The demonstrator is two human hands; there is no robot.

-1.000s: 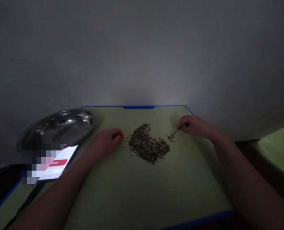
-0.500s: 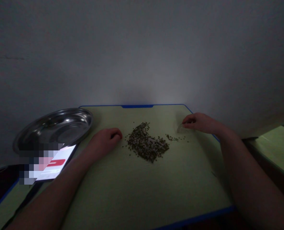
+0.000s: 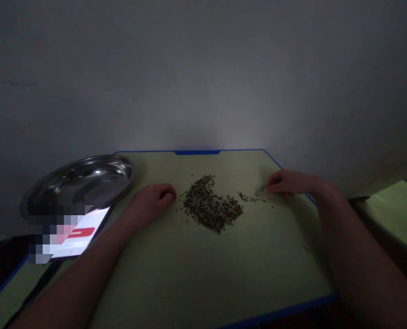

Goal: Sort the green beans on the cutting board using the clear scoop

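Note:
On the pale green tabletop point(image 3: 148, 274) lies a loose heap of small brown and pale grains point(image 3: 210, 205), like beans or seeds. To the left of the heap my left hand point(image 3: 153, 198) rests on its side, fingers curled in, with nothing visible in it. My right hand point(image 3: 281, 182) pinches a clear, shallow round dish point(image 3: 263, 193) low over the table, right of the heap. Its exact shape is hard to make out in the dim light. A thin trail of grains point(image 3: 248, 198) runs from the heap towards the dish.
A wide steel basin point(image 3: 97, 173) stands at the far left. In front of it a lit phone or tablet screen point(image 3: 83, 233) is partly covered by my left forearm. The table has a blue edge point(image 3: 196, 152) against a grey wall point(image 3: 203, 82). Another green surface point(image 3: 395, 210) lies at right.
My right hand has moved slightly right and nearer to me, and the clear dish has come down with it beside the stray grains. My left hand stays put.

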